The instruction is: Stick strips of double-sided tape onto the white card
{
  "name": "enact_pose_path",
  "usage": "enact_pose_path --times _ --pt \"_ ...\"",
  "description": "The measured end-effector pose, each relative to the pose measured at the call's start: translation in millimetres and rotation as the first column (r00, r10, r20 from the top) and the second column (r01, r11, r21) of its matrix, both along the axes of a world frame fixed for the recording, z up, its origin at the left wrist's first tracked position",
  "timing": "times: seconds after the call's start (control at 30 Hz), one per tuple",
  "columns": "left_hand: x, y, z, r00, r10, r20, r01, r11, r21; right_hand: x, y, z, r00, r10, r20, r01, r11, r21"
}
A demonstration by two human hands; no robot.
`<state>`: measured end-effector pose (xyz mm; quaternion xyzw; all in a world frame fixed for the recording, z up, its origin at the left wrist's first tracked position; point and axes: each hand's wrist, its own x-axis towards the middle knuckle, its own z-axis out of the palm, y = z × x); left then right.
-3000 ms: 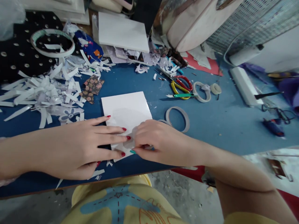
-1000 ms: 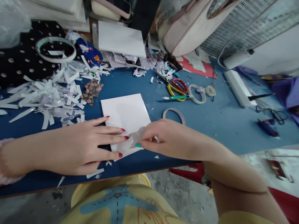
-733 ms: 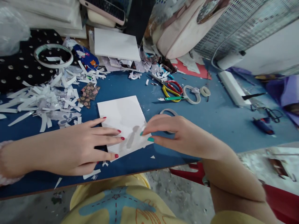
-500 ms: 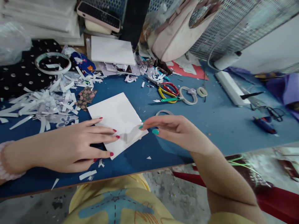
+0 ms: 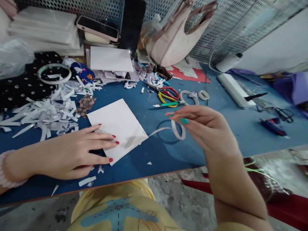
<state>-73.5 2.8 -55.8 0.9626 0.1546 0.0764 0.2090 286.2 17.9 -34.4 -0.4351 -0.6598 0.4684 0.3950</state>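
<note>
My left hand [image 5: 72, 150] lies with fingers spread, pressing on the left side of a square white board [image 5: 120, 122] that rests tilted on the blue tabletop. To the right of the board, my right hand [image 5: 207, 128] is raised, thumb and fingertips pinched together on a narrow white strip [image 5: 178, 131]. The strip curls in a loop below the fingers, and a thin length of it runs back to the board's right corner. On the table under it shows a dark ring outline; I cannot tell whether it is an object or a shadow.
Red-and-yellow-handled scissors [image 5: 168, 93], a green cutter [image 5: 169, 104] and a tape ring [image 5: 189, 98] lie beyond my right hand. Paper scraps [image 5: 50, 106] heap at the left. Another white board [image 5: 110, 59] stands behind, near a pink bag [image 5: 175, 41]. A white power strip [image 5: 235, 91] is at right.
My right hand has moved right and up from the board's corner, with a white strip now stretched and looped from its fingers. My left hand stays on the board.
</note>
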Motion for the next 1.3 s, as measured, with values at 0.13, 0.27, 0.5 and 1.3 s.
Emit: enact_pose_path --times 0.13,0.27,0.5,1.3 --pt "-1 1 -2.5 1.000 -0.005 0.012 0.005 1.000 0.004 -1 3 -2.9 0.920 0.036 0.390 -0.120 0.974 0.193" --pt "-2 4 -9.1 0.998 0.008 0.063 -0.009 1.000 0.010 -13 9 -11.8 0.760 0.058 0.647 -0.313 0.906 0.286" --pt "5 -2 -9.4 1.000 0.025 0.013 -0.026 0.999 0.025 -18 16 -12.1 0.674 0.090 0.733 -0.363 0.905 0.223" --pt "4 -5 -9.5 1.000 -0.001 -0.020 0.002 0.998 0.062 -31 -19 56.8 0.642 0.268 0.719 -0.484 0.868 0.109"
